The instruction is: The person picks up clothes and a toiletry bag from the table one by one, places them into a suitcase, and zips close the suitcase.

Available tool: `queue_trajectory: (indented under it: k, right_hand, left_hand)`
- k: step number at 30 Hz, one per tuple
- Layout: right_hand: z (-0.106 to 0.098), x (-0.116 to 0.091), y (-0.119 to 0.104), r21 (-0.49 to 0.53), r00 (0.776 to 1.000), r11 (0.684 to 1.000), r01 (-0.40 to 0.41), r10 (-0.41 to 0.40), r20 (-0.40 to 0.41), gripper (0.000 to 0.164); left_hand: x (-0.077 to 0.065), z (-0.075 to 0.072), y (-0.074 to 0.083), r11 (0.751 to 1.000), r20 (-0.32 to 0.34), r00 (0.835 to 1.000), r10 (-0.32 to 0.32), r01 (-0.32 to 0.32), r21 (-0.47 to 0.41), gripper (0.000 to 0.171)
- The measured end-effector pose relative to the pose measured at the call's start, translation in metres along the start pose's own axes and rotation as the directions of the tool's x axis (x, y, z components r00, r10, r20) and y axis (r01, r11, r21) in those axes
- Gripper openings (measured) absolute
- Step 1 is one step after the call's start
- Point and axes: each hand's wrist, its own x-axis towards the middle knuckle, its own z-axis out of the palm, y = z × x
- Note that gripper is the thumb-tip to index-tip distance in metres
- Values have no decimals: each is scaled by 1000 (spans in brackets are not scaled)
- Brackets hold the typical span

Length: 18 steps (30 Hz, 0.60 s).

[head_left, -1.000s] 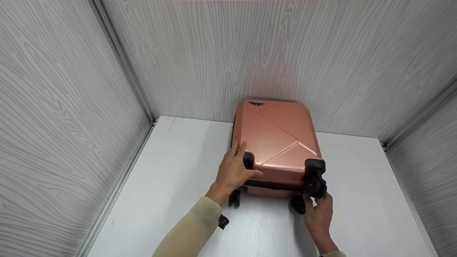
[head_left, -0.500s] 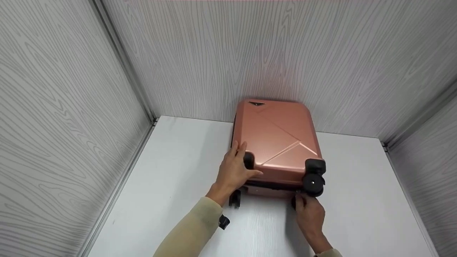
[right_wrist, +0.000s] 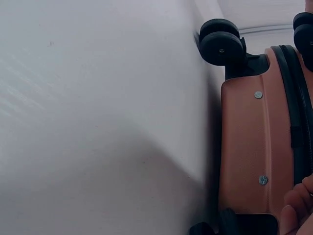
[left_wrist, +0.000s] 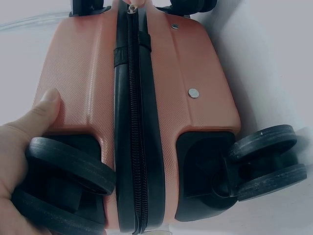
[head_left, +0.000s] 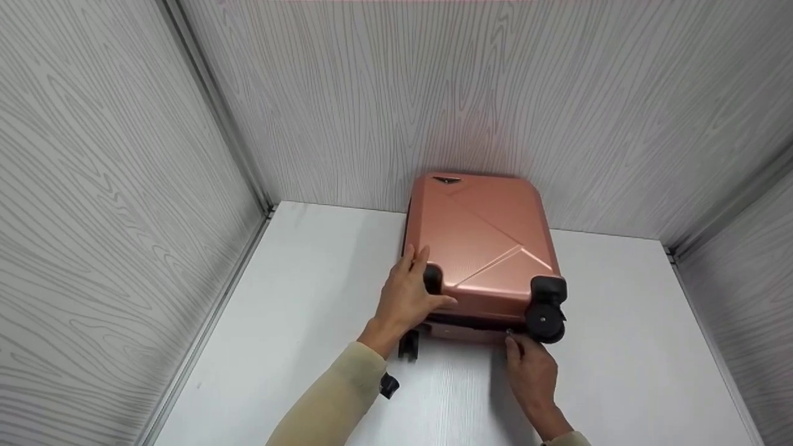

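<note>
A rose-pink hard-shell suitcase [head_left: 477, 229] lies flat, its wheeled end facing me. My left hand [head_left: 403, 291] rests over its near left corner, fingers straight along the edge and thumb on the wheeled end, beside a black wheel [left_wrist: 73, 166]. Between the two shells runs a black zip [left_wrist: 134, 122], its teeth showing in the left wrist view. At the far end of that stretch, my right hand [head_left: 533, 371] pinches the metal zipper pull [left_wrist: 132, 9], just below the upper right wheel [head_left: 544, 319]. In the right wrist view, the right fingers [right_wrist: 296, 203] curl beside the zip.
The suitcase lies on a white surface [head_left: 310, 279], its far end close to the grey wood-grain back wall [head_left: 372, 93]. Similar panels stand at left and right. A small black piece [head_left: 388, 385] shows beside my left sleeve [head_left: 334, 390].
My right hand has shifted left from the right-hand wheels along the zip, and now hides the lower right wheel. The upper right wheel has swivelled. My left hand stays in place.
</note>
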Motion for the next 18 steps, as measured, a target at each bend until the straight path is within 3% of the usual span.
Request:
queue_trajectory:
  k: [7,14,18]
  right_hand:
    - [-5,-1,1,-23,999,999,-40,41,25,6]
    - [0,0,0,-36,992,993,114,-116,-48,10]
    - [1,2,-3,-42,984,984,172,-173,-42,14]
  left_hand:
    - [1,1,1,1000,7,1000,0,0,21,122]
    - [0,1,1,1000,10,1000,14,-14,14,121]
    - [1,1,1,1000,-1,1000,16,-16,18,121]
